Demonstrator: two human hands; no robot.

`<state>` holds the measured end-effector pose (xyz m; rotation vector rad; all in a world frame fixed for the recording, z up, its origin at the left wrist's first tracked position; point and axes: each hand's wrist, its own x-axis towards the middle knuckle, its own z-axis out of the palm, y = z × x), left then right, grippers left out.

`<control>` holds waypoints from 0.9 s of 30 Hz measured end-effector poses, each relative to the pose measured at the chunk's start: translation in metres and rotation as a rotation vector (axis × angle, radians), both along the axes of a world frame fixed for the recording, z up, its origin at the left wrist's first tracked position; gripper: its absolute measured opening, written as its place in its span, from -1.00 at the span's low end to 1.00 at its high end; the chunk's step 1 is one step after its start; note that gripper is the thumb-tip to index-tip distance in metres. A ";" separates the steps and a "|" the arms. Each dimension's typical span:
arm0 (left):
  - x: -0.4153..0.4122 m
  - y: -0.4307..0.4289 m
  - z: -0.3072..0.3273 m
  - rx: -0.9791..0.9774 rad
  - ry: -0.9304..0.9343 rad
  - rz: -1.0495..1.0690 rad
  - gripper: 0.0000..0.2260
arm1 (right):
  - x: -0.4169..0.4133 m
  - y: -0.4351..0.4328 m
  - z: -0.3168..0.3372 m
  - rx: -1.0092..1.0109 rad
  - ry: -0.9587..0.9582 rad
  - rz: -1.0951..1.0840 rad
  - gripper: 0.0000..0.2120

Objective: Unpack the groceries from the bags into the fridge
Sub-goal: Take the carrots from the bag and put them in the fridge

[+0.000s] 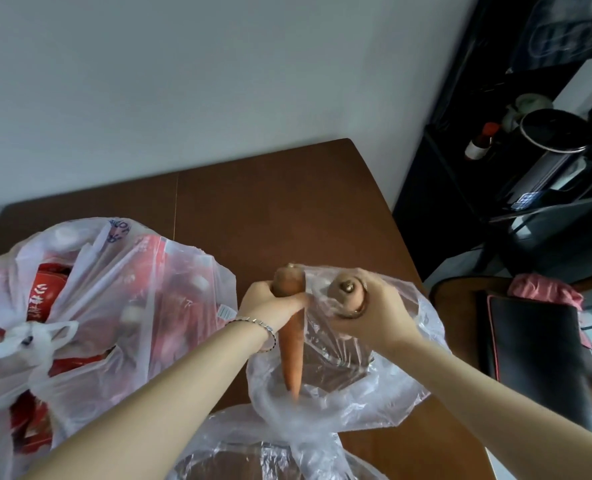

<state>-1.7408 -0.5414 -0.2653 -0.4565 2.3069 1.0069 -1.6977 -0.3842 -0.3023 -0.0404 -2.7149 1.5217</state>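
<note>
We see the left hand (pixel 270 304) in the lower middle of the frame, its fingers (pixel 296 300) wrapped round the thick upper part of a long orange carrot (pixel 292 348). The carrot stands nearly upright, tip down, and the tip dips into the mouth of a crumpled clear plastic bag (pixel 384 393) that lies on the brown wooden table (pixel 270 202). A thin silver bracelet (pixel 257 323) circles the left wrist.

Just to the right, the right hand (pixel 377 311) grips a second, paler carrot (pixel 347 293), which we see end-on with its stem end towards us. Its fingers (pixel 369 289) curl round the carrot, and some of the clear film seems caught in the grip. The two carrots are close together but apart.

At the left of the frame a white translucent plastic bag (pixel 121 289), handles knotted, sits on the table full of red packages (pixel 43 292).

At the right edge stands a black chair (pixel 530 344) with a pink cloth (pixel 544 289) behind it. In the upper right, a dark shelf unit (pixel 436 188) holds a red-capped bottle (pixel 480 143) and a black round-lidded pot (pixel 551 129).
</note>
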 end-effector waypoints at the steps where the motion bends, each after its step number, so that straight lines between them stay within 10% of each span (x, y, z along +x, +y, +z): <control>1: -0.005 0.002 0.004 -0.020 0.042 0.003 -0.75 | 0.003 0.003 0.010 -0.068 0.089 -0.012 -0.63; 6: -0.034 -0.004 0.035 -0.065 0.306 0.169 -0.70 | 0.008 0.018 0.050 -0.221 0.410 -0.115 -0.61; 14: -0.042 -0.012 0.056 -0.357 0.449 -0.003 -0.43 | 0.014 0.027 0.080 -0.343 0.349 -0.247 -0.53; 20: -0.020 -0.012 0.104 0.232 0.813 0.271 -0.84 | 0.017 0.016 0.112 -0.455 0.332 -0.313 -0.65; 24: -0.019 -0.014 0.133 0.682 0.677 0.452 -0.89 | 0.026 0.001 0.135 -0.380 0.377 -0.309 -0.61; 27: -0.019 -0.017 0.144 0.639 0.641 0.261 -0.93 | 0.041 -0.007 0.150 -0.304 0.381 -0.328 -0.63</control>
